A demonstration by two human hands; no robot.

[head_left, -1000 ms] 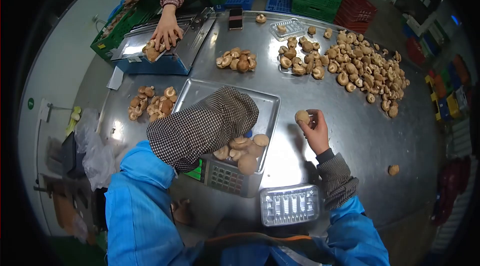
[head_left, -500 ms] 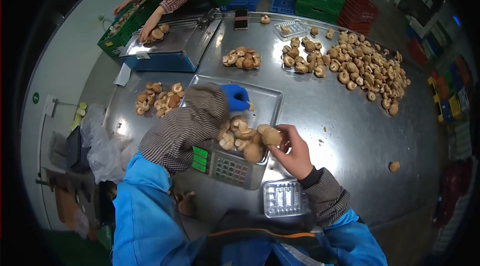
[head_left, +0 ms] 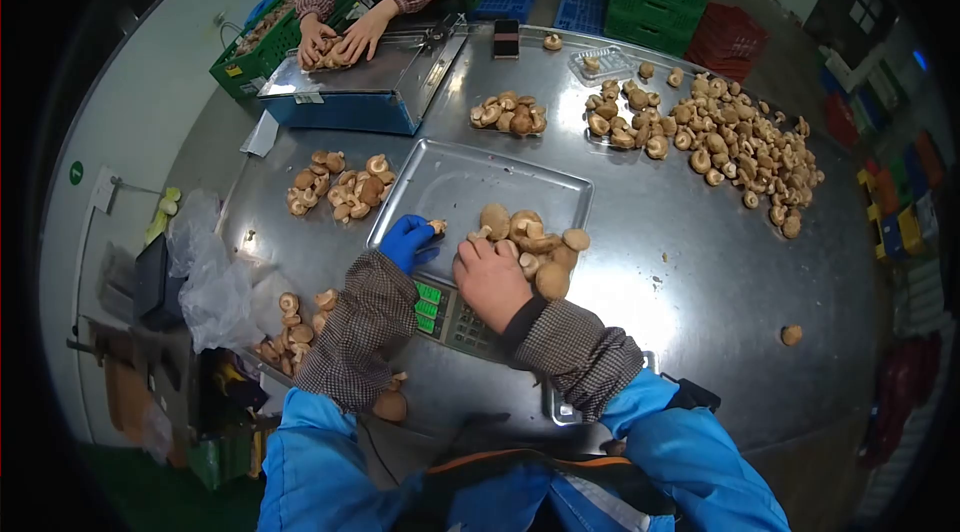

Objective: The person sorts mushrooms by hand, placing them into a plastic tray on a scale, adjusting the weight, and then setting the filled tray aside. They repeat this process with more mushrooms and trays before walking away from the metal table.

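My left hand (head_left: 407,244), in a blue glove, pinches a small shiitake mushroom (head_left: 437,227) over the left side of the metal scale tray (head_left: 450,172). My bare right hand (head_left: 494,282) reaches over the tray's near edge, its fingers curled on a shiitake at the left of a cluster of shiitake mushrooms (head_left: 540,247). The fingers partly hide that mushroom. Below the hands, the scale's keypad and green display (head_left: 428,307) are partly covered by my right hand and wrist. A clear plastic tray (head_left: 562,406) lies under my right forearm, mostly hidden.
A large shiitake pile (head_left: 745,142) covers the table's far right. Filled packs (head_left: 508,115) sit beyond the scale, with more mushrooms (head_left: 340,187) to its left. Across the table, a co-worker's hands (head_left: 365,32) press on mushrooms upon a blue-sided machine (head_left: 340,114). A plastic bag (head_left: 215,272) hangs left.
My right hand has moved left from the mushroom at the cluster's right side. My left hand has drawn back toward me, still pinching the small mushroom. Both co-worker's hands are now on their mushrooms.
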